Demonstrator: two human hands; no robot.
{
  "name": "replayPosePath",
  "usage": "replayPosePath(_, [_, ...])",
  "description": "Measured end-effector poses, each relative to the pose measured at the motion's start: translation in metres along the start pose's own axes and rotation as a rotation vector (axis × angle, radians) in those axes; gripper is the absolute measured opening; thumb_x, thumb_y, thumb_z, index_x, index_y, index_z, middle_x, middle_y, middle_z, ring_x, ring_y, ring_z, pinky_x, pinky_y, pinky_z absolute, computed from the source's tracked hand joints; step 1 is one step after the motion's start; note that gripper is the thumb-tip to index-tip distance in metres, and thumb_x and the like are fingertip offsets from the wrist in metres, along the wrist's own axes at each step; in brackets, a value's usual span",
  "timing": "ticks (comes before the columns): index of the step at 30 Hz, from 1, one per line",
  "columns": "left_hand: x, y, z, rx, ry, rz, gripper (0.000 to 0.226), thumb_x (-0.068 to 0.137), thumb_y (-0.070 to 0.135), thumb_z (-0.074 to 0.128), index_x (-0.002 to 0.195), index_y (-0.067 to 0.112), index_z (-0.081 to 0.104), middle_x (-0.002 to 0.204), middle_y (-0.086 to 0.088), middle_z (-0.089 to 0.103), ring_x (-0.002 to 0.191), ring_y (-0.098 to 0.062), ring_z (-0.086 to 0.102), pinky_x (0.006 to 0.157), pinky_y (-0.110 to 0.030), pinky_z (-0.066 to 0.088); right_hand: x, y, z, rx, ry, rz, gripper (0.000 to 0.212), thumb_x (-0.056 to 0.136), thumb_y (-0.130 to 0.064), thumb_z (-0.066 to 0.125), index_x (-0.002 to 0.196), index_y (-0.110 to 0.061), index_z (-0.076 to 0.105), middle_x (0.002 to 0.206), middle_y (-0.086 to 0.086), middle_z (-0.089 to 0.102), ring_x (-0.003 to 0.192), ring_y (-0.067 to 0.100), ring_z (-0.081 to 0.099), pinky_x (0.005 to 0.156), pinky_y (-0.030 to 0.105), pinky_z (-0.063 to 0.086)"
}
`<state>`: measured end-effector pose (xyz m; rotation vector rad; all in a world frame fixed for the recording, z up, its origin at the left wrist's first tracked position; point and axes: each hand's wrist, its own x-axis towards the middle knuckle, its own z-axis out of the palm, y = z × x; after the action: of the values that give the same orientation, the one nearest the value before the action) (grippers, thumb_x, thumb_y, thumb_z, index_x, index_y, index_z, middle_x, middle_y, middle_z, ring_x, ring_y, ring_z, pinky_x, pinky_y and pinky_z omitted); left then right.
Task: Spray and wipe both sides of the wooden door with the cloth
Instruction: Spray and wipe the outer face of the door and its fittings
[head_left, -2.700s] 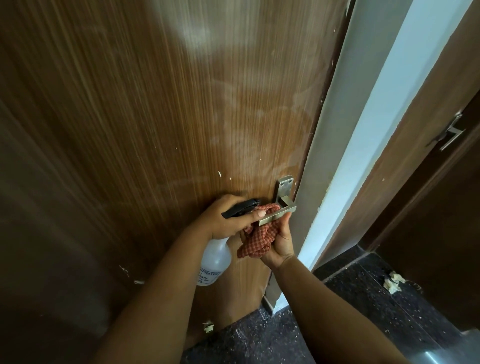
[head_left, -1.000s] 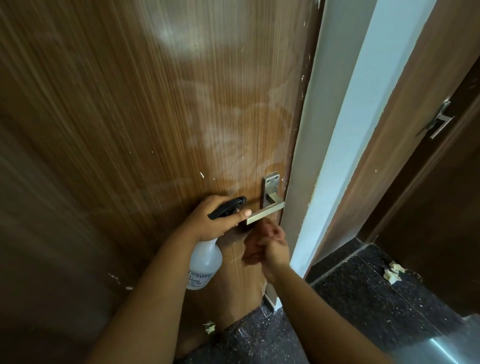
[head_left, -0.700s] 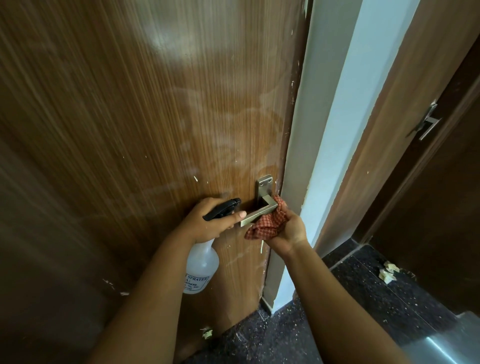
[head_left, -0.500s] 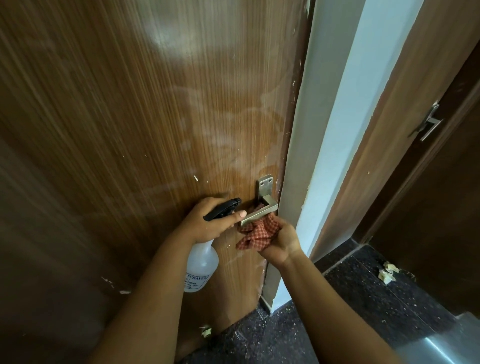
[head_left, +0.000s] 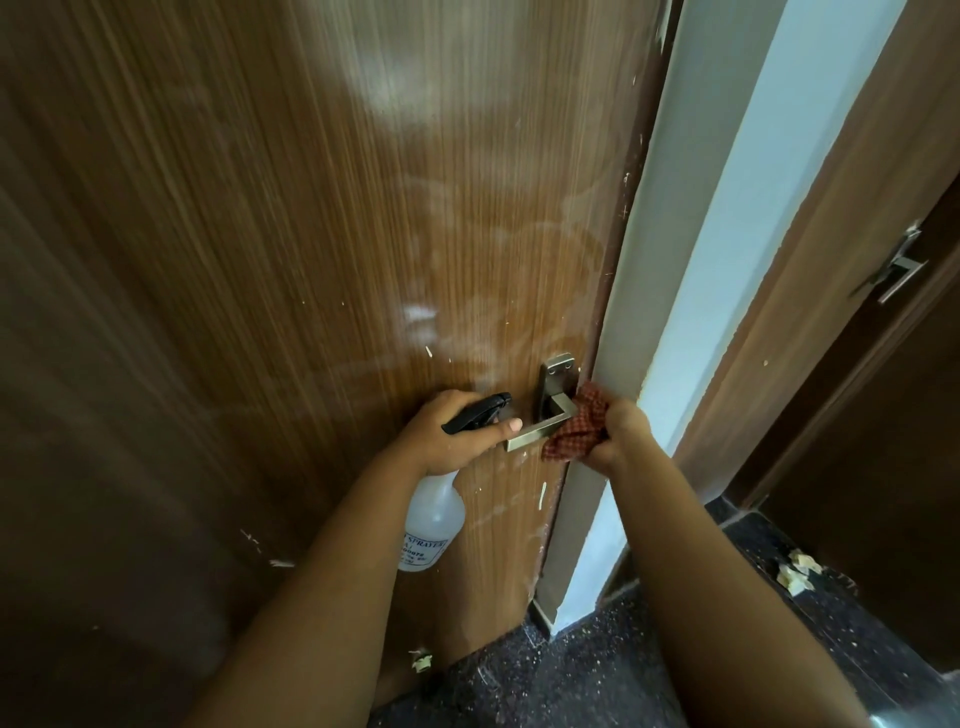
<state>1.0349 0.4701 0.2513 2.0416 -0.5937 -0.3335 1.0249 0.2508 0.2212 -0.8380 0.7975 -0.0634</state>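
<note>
The wooden door (head_left: 322, 249) fills the left and middle of the head view, with pale smeary wipe marks above its metal lever handle (head_left: 540, 434). My left hand (head_left: 447, 439) grips the black trigger head of a translucent spray bottle (head_left: 431, 525), which hangs below the hand; its forefinger lies against the end of the lever. My right hand (head_left: 621, 434) grips a bunched red checked cloth (head_left: 576, 431) and presses it on the handle's right end, at the door's edge.
A grey door frame (head_left: 639, 291) and a white wall strip (head_left: 727, 270) stand right of the door. Farther right is another dark wooden door with a metal handle (head_left: 898, 267). The dark speckled floor (head_left: 587, 675) carries small paper scraps (head_left: 792, 569).
My right hand has rubbed the cloth around the lever: under it, then up to its right end by the door edge. My left hand and the bottle stayed beside the handle.
</note>
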Motion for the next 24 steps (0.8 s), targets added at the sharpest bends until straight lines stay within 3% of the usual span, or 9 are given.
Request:
replayPosePath(3, [0.0, 0.001, 0.0, -0.004, -0.002, 0.0, 0.042, 0.09, 0.043, 0.07, 0.09, 0.001, 0.065, 0.088, -0.02, 0.069, 0.087, -0.029, 0.069, 0.068, -0.031, 0.052, -0.011, 0.036, -0.002, 0.102, -0.062, 0.155, 0.037, 0.105, -0.028, 0.037, 0.108, -0.006, 0.066, 0.107, 0.021, 0.069, 0.092, 0.037, 0.065, 0.079, 0.058, 0.051])
replayPosePath(6, [0.0, 0.001, 0.0, 0.024, 0.006, 0.004, 0.036, 0.089, 0.043, 0.071, 0.083, 0.009, 0.065, 0.075, -0.006, 0.069, 0.075, -0.017, 0.069, 0.065, -0.027, 0.053, -0.034, 0.064, 0.003, 0.311, -0.246, 0.203, 0.045, 0.104, -0.032, 0.037, 0.122, 0.002, 0.061, 0.119, 0.03, 0.064, 0.108, 0.044, 0.06, 0.101, 0.063, 0.037])
replayPosePath(8, [0.001, -0.001, 0.001, 0.038, 0.011, 0.012, 0.03, 0.089, 0.043, 0.072, 0.077, 0.018, 0.063, 0.065, 0.009, 0.064, 0.068, -0.005, 0.066, 0.064, -0.028, 0.054, -0.044, 0.069, 0.007, 0.43, -0.308, 0.237, 0.048, 0.104, -0.031, 0.035, 0.124, 0.005, 0.059, 0.118, 0.033, 0.063, 0.115, 0.046, 0.056, 0.107, 0.062, 0.034])
replayPosePath(13, [0.003, -0.006, 0.002, 0.004, 0.018, 0.037, 0.038, 0.081, 0.057, 0.072, 0.074, 0.02, 0.064, 0.067, 0.01, 0.061, 0.071, -0.013, 0.064, 0.072, -0.041, 0.054, -0.054, 0.083, 0.014, 0.34, -0.456, 0.363, 0.053, 0.1, -0.034, 0.035, 0.133, 0.003, 0.057, 0.131, 0.028, 0.059, 0.125, 0.042, 0.053, 0.111, 0.06, 0.031])
replayPosePath(16, [0.002, -0.007, 0.001, -0.005, 0.018, 0.038, 0.05, 0.077, 0.062, 0.069, 0.077, 0.012, 0.064, 0.067, 0.005, 0.061, 0.07, -0.016, 0.064, 0.069, -0.043, 0.055, -0.051, 0.08, 0.005, 0.383, -0.401, 0.336, 0.055, 0.101, -0.033, 0.032, 0.134, 0.005, 0.053, 0.13, 0.035, 0.055, 0.126, 0.05, 0.048, 0.112, 0.067, 0.02])
replayPosePath(19, [0.001, -0.008, 0.0, 0.006, 0.012, 0.02, 0.042, 0.085, 0.05, 0.072, 0.084, 0.009, 0.067, 0.074, -0.004, 0.068, 0.076, -0.022, 0.069, 0.065, -0.037, 0.054, -0.033, 0.061, -0.014, 0.437, -0.223, 0.255, 0.055, 0.103, -0.032, 0.028, 0.137, 0.006, 0.047, 0.132, 0.04, 0.049, 0.126, 0.055, 0.04, 0.108, 0.075, 0.007])
replayPosePath(21, [0.001, -0.008, 0.0, -0.006, 0.002, 0.01, 0.037, 0.087, 0.048, 0.072, 0.087, 0.011, 0.069, 0.077, -0.005, 0.07, 0.079, -0.021, 0.07, 0.065, -0.031, 0.052, -0.029, 0.047, -0.023, 0.433, -0.112, 0.111, 0.051, 0.103, -0.032, 0.029, 0.134, 0.0, 0.054, 0.132, 0.032, 0.053, 0.12, 0.051, 0.049, 0.105, 0.077, 0.015])
replayPosePath(22, [0.001, -0.008, 0.001, -0.012, 0.002, 0.014, 0.036, 0.088, 0.048, 0.071, 0.088, 0.012, 0.07, 0.078, -0.006, 0.07, 0.08, -0.021, 0.07, 0.066, -0.031, 0.052, -0.034, 0.041, -0.024, 0.397, -0.079, 0.012, 0.045, 0.102, -0.032, 0.035, 0.128, -0.004, 0.059, 0.129, 0.025, 0.058, 0.112, 0.045, 0.056, 0.102, 0.074, 0.028])
replayPosePath(24, [0.001, -0.007, 0.003, -0.022, 0.013, 0.029, 0.034, 0.089, 0.046, 0.071, 0.086, 0.013, 0.07, 0.079, -0.009, 0.07, 0.08, -0.024, 0.07, 0.067, -0.033, 0.053, -0.05, 0.032, -0.02, 0.152, 0.049, -0.295, 0.017, 0.096, -0.029, 0.058, 0.107, -0.018, 0.066, 0.117, 0.007, 0.067, 0.097, 0.027, 0.064, 0.084, 0.049, 0.053])
